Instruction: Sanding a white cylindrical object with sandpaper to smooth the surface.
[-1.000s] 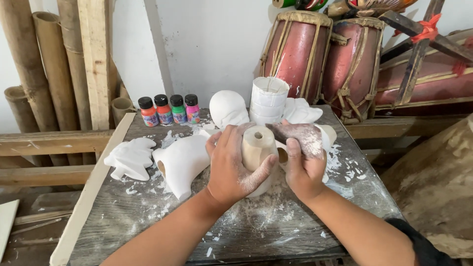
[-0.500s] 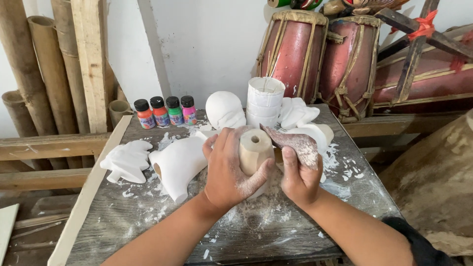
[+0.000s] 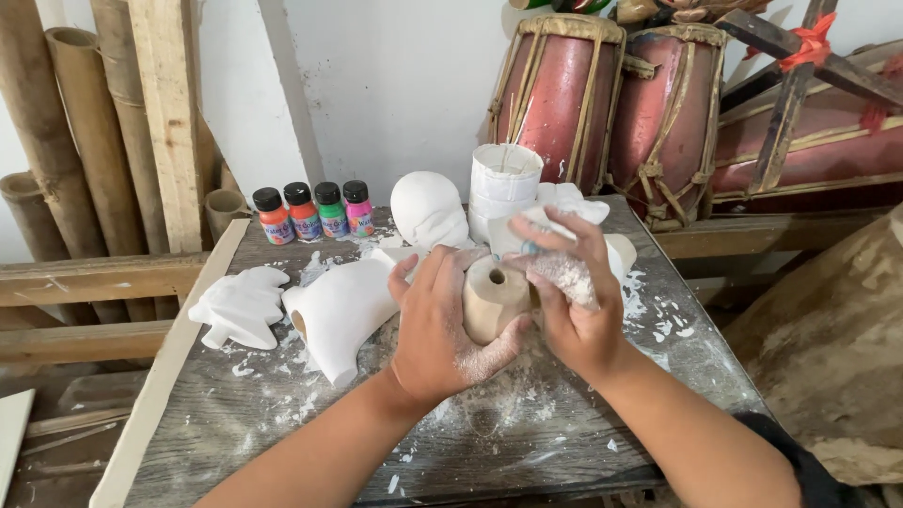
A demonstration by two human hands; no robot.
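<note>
At table centre, your left hand (image 3: 440, 329) is wrapped around a tan clay-coloured piece (image 3: 494, 297) with a round hole in its top; fingers curled tight on its left side, thumb underneath, palm dusted white. Your right hand (image 3: 574, 306) grips a worn bit of sandpaper (image 3: 562, 275), fingers folded closed over it, pressed against the piece's right side. Piece sits just above the grey wooden table (image 3: 235, 423), over a patch of white dust and chips.

Just left of your left hand: white plaster cast (image 3: 343, 310), hollow end showing, lying on its side. Further left, a smaller white cast (image 3: 240, 306). Behind the hands: rounded white cast (image 3: 428, 207) and white taped cylinder mould (image 3: 503, 183). Four small paint bottles (image 3: 315, 212) in a row at the table's back left edge. Two red drums (image 3: 611, 94) stand against the wall, bamboo poles (image 3: 47, 141) at left.
</note>
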